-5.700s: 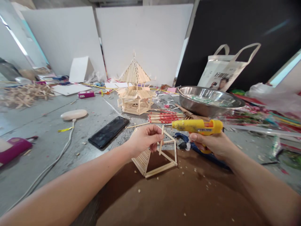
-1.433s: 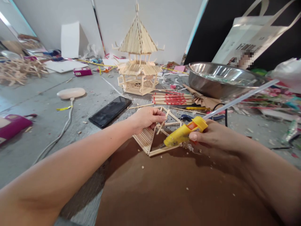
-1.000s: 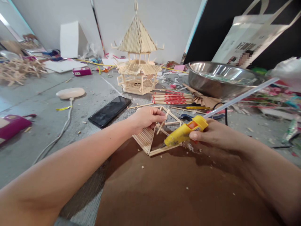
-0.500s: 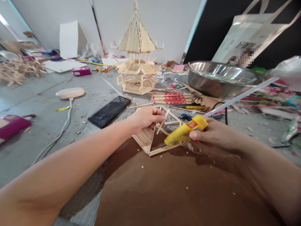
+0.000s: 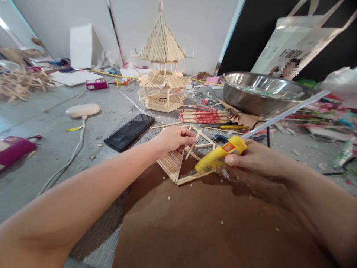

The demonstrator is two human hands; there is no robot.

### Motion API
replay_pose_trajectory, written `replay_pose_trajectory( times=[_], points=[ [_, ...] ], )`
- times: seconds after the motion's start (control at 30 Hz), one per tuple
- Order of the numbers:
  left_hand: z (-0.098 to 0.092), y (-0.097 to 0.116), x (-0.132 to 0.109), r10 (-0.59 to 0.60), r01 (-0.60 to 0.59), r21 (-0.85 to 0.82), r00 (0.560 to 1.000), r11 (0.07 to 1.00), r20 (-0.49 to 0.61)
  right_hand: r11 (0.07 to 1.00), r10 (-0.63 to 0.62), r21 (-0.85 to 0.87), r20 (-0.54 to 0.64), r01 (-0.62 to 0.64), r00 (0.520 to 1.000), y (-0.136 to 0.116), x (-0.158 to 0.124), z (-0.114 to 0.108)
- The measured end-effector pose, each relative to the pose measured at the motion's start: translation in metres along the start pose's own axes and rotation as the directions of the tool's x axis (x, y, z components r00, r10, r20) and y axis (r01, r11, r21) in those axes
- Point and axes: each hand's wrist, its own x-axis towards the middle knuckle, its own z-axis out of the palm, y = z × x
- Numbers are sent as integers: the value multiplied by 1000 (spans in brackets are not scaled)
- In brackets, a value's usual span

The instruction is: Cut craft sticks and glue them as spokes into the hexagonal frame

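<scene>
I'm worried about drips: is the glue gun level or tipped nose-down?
Tipped nose-down: the right hand holds the glue gun with its nozzle below its rear.

The glue gun (image 5: pixel 213 159) is yellow, the stick frame (image 5: pixel 170 166) pale tan.

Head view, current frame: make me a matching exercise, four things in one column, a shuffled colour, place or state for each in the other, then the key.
1. Glue gun
2. Short stick
3. Phone
4. Basin

A. Black, lying flat
B. Pinched in the left hand
C. Silver, in front of the tote bag
D. Yellow, held in the right hand

Pairs: 1-D, 2-B, 3-A, 4-C
</scene>
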Motion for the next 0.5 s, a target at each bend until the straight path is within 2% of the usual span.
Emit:
replay_pose_trajectory(
  times=[0.5],
  points=[
    [1,1,-1,-3,3,16,1000,1000,0,1000,-20,-10,4,20,1000,2,0,-2]
  ],
)
